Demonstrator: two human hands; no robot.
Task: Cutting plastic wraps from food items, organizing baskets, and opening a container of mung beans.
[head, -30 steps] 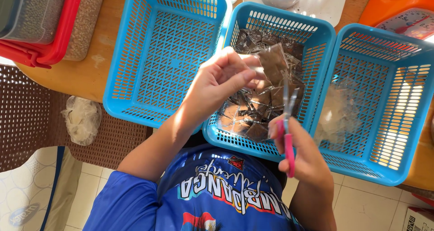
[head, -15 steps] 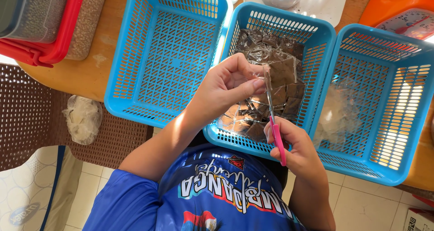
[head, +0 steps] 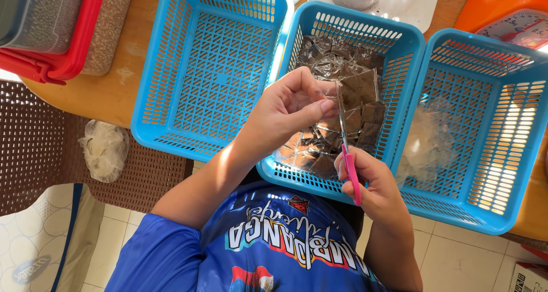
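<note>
Right now my left hand (head: pixel 288 106) pinches a small clear packet (head: pixel 357 89) of brown stuff at mid-frame, over the middle basket (head: pixel 408 58); my right hand (head: pixel 368 180) grips pink-handled scissors (head: pixel 346 149), fingers curled shut. I judge the blades could nick my fingertips, they sit so close. Baskets crowd the wooden surface (head: pixel 123 86); an orange scale (head: pixel 508 18) sits upper right.

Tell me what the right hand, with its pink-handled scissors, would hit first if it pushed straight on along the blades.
The right hand aims the scissors up the picture. First comes the clear packet pinched by the left hand; beyond it, probably the middle basket's far wall, though depth is unclear.
</note>
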